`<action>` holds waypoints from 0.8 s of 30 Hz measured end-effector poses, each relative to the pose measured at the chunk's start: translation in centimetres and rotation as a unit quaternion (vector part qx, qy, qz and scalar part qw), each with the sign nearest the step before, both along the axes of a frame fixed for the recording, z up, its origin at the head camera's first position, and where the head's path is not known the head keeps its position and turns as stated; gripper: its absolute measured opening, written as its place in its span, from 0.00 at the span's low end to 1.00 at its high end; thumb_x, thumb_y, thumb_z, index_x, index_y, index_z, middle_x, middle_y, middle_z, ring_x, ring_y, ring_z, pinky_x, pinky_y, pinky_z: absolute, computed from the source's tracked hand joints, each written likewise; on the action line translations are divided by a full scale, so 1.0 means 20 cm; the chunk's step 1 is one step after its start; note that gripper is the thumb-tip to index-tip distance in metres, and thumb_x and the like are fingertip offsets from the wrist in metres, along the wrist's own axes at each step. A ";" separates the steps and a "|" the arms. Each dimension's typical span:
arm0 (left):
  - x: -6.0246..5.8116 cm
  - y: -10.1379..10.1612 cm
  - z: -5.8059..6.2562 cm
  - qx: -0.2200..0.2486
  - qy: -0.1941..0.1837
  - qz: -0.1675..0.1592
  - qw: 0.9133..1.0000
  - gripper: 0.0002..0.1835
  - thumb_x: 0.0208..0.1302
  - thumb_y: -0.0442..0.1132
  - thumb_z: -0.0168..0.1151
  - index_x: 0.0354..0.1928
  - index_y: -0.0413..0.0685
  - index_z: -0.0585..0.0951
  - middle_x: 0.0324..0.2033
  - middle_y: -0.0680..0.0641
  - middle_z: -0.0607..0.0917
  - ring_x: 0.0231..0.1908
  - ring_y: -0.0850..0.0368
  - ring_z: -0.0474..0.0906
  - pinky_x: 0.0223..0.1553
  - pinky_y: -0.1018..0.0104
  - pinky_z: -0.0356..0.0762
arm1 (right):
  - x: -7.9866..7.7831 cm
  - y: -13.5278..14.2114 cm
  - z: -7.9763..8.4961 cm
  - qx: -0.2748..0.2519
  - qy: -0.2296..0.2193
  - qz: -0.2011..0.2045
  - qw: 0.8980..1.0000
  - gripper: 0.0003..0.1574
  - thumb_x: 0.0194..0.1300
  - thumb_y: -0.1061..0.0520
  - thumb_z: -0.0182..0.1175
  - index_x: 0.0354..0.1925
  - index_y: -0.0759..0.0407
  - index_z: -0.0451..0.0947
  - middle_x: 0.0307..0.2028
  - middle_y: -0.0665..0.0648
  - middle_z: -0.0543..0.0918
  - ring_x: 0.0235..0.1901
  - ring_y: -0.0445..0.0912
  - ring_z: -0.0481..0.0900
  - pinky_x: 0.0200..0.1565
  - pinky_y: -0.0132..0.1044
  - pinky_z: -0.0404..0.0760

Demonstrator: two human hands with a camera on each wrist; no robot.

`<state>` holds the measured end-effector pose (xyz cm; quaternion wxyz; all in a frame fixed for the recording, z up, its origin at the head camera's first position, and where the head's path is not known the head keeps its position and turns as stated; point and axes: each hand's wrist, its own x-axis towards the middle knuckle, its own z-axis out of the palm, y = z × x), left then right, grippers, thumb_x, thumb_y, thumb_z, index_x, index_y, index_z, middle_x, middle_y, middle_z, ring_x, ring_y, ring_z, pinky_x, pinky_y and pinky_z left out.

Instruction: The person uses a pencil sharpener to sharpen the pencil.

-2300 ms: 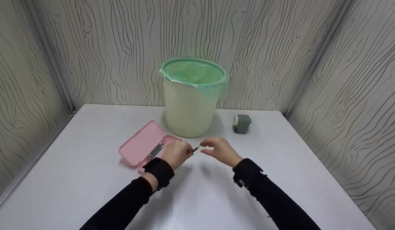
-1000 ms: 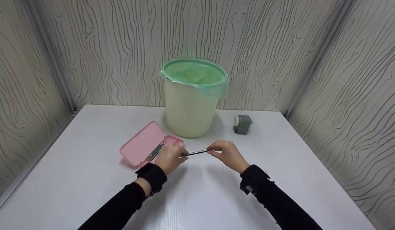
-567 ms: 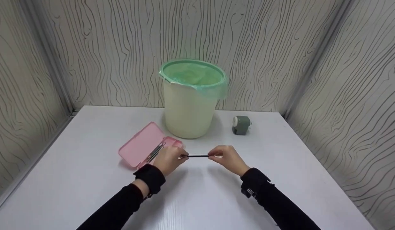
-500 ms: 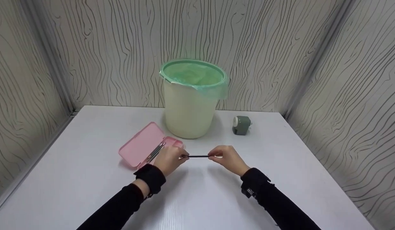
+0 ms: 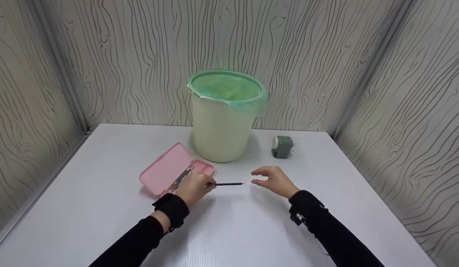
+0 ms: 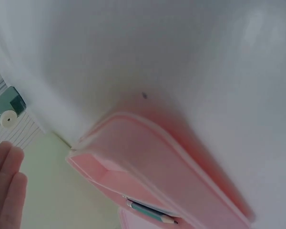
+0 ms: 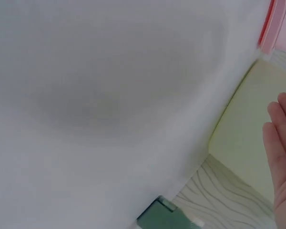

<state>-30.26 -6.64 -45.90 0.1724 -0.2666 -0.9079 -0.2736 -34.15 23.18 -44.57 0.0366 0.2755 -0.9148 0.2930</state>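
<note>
My left hand (image 5: 194, 187) pinches a dark pencil (image 5: 229, 184) near one end, and the pencil's light sharpened tip points right. Just past that tip, my right hand (image 5: 275, 181) has thumb and fingers apart with nothing between them. In the right wrist view only some of its fingers (image 7: 281, 138) show at the edge. Behind the left hand lies an opened pink pencil case (image 5: 166, 168), partly covered by that hand. Several more pencils (image 5: 183, 177) lie in it; the left wrist view shows a green pencil (image 6: 152, 212) inside.
A pale bin (image 5: 222, 129) lined with a green bag stands at the back middle of the white table (image 5: 229, 237). To its right sits a green pencil sharpener (image 5: 282, 147) with a white round front. Wood-patterned walls close off the back and sides.
The right hand first took the pencil's far end, so both hands held it level. Now it has let go and moved slightly right, while the left hand keeps the pencil.
</note>
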 end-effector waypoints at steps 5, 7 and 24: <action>0.00 -0.02 -0.02 0.000 -0.018 0.024 1.000 0.01 0.59 0.33 0.74 0.33 0.44 0.92 0.29 0.49 0.92 0.32 0.58 0.89 0.37 0.62 0.86 | -0.13 0.11 0.01 0.102 0.064 -0.083 0.989 0.28 0.64 0.62 0.69 0.61 0.69 0.78 0.60 0.68 0.83 0.62 0.62 0.81 0.63 0.55 0.79; 0.00 -0.02 -0.02 0.001 -0.023 0.026 0.999 0.01 0.59 0.33 0.75 0.33 0.44 0.92 0.30 0.49 0.92 0.32 0.58 0.89 0.37 0.62 0.86 | -0.19 0.16 0.02 0.143 0.091 -0.107 0.980 0.34 0.62 0.64 0.70 0.65 0.70 0.74 0.64 0.70 0.79 0.64 0.63 0.78 0.64 0.54 0.77; -0.01 0.00 -0.04 0.013 -0.047 -0.004 0.999 0.03 0.60 0.34 0.74 0.35 0.44 0.92 0.30 0.50 0.93 0.33 0.60 0.89 0.40 0.64 0.87 | -0.44 0.36 0.01 0.258 0.147 -0.182 0.937 0.52 0.55 0.64 0.76 0.71 0.76 0.62 0.71 0.76 0.68 0.73 0.68 0.64 0.75 0.59 0.62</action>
